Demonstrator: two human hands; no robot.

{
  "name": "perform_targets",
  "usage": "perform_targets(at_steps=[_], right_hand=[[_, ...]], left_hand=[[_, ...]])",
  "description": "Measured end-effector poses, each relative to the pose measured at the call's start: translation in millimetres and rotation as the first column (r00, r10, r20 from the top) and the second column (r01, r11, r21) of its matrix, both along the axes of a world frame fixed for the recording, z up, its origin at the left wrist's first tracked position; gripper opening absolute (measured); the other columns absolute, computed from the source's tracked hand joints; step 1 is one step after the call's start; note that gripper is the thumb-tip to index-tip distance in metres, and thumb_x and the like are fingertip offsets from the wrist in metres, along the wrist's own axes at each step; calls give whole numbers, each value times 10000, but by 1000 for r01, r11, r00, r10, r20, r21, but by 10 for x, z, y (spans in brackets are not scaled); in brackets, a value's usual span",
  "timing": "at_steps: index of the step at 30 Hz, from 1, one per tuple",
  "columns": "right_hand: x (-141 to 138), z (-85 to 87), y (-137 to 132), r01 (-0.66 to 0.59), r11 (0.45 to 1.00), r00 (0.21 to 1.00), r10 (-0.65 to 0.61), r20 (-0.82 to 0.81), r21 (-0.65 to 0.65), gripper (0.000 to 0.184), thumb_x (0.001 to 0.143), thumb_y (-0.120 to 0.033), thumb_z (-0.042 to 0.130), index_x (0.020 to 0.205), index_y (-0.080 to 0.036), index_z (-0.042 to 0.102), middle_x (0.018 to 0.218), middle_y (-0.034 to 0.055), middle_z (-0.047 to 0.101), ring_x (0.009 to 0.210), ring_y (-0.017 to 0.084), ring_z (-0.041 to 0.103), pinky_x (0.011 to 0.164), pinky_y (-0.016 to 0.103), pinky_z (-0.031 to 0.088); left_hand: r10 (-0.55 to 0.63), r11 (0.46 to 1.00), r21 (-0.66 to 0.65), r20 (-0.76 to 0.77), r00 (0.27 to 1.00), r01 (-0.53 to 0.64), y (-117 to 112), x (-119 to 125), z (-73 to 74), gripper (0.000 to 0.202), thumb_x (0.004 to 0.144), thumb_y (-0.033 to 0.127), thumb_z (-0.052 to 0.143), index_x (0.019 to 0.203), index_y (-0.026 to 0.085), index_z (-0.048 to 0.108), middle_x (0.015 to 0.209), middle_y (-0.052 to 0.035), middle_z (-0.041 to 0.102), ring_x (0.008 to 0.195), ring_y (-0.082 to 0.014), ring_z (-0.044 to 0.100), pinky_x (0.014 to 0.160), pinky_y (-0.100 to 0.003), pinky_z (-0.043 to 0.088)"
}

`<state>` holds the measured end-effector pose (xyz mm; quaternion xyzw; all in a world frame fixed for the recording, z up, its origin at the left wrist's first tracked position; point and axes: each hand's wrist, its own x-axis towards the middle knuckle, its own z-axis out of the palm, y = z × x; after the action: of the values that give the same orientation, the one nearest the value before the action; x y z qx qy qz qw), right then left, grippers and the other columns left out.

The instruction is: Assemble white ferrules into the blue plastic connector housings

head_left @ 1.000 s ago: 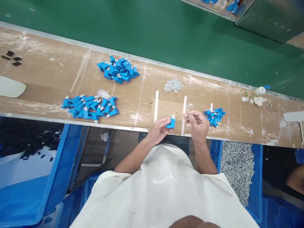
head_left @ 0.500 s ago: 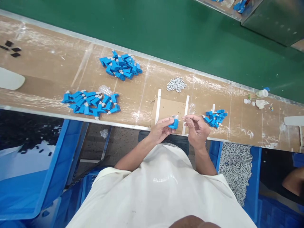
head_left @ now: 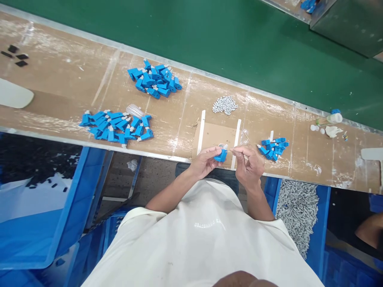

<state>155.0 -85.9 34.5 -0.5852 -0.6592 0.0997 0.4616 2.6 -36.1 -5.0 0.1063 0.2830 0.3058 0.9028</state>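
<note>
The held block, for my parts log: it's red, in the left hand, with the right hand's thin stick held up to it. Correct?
The colour is wrong: the head view shows a blue block, in the left hand, with the thin stick in the right hand held up to it.

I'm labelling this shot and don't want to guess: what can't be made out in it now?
All in the head view:
- Blue piece: partly covered by the left hand.
- Stick: one end hidden by the right hand; at the blue piece, too small to tell whether it goes in.
- Grey bits: too small for their exact shape.
- White board: cut off by the left edge.
- Co-worker's arm: cut off by the right edge.
</note>
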Motion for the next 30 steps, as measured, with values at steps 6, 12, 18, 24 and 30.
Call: perform_targets(at_steps=[6, 12, 18, 24, 30], right_hand=[[85, -135, 83, 159, 980, 918, -191, -346, -118, 199, 984, -407, 623, 1006, -234, 719, 892, 44, 759, 721, 174, 708, 631, 319, 608], [199, -610, 198, 88, 953, 987, -123, -105, -289, 293, 969, -457, 602, 960, -223, 777, 969, 85, 718, 938, 218, 690, 724, 343, 604], [486, -792, 445, 104, 929, 983, -150, -105, -355, 394, 1010, -475, 512, 1209, -220, 738, 1110, 111, 738, 874, 211, 704, 697, 346, 592], [755, -843, 1226, 128, 945, 987, -91, 132, -300, 216, 897, -307, 618, 980, -177, 770, 937, 103, 755, 827, 236, 690, 808, 404, 568], [711, -925, 1544, 92, 955, 973, -26, 229, -280, 134, 879, -236, 593, 852, -192, 716, 862, 81, 718, 756, 220, 627, 787, 383, 525]], left_hand=[[-1, 983, -182, -21, 1000, -3, 65, -78, -38, 110, 779, 161, 764, 842, 95, 702, 692, -42, 654, 530, -82, 585, 420, -149, 440], [73, 964, -250, -95, 993, -95, 184, -202, -186, 81, 860, 150, 676, 821, 84, 700, 656, -48, 655, 492, -66, 575, 411, -118, 453], [99, 964, -243, -49, 994, -108, 279, -286, -398, 81, 857, 159, 693, 831, 82, 701, 668, -59, 662, 497, -64, 584, 380, -94, 420], [114, 979, -175, 41, 993, -105, 337, -270, -478, 59, 821, 129, 723, 853, 110, 678, 711, -58, 669, 553, -92, 628, 403, -116, 457], [150, 981, -134, 48, 988, -142, 300, -210, -511, 85, 781, 92, 732, 851, 106, 685, 751, -65, 697, 627, -120, 670, 478, -161, 531]])
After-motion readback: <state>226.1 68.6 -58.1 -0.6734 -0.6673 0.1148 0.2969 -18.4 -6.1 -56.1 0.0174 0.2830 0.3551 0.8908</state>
